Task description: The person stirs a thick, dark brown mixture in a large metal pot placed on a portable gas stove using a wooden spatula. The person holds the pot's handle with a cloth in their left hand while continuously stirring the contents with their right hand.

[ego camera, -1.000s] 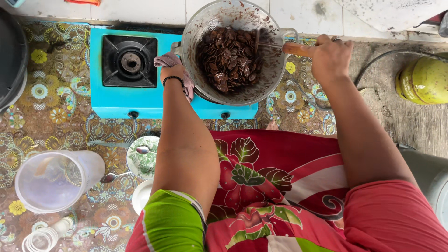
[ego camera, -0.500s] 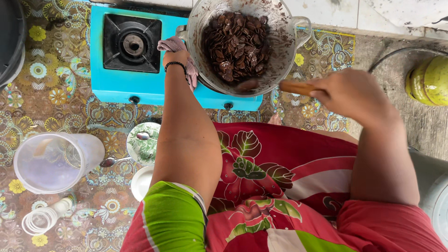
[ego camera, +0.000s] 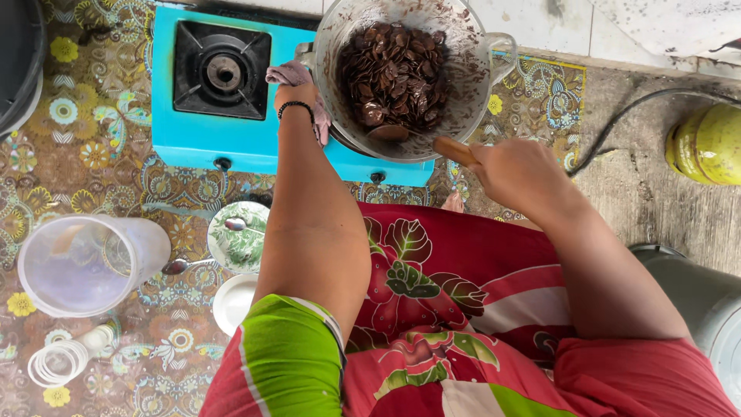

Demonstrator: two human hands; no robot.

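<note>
Metal pot (ego camera: 471, 85): on the turquoise stove (ego camera: 185, 131), full of dark brown pieces (ego camera: 394, 73).
Left hand (ego camera: 297, 96): clamped on a cloth at the pot's handle, steadying it.
Right hand (ego camera: 513, 170): closed around a wooden spoon (ego camera: 455, 150).
Stirring tip: keep the left grip firm and scrape along the near wall.

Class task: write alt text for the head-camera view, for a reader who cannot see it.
A seated person's left hand steadies a metal pot of dark brown pieces with a cloth on a turquoise gas stove, while the right hand grips a wooden utensil dipping into it.
</note>
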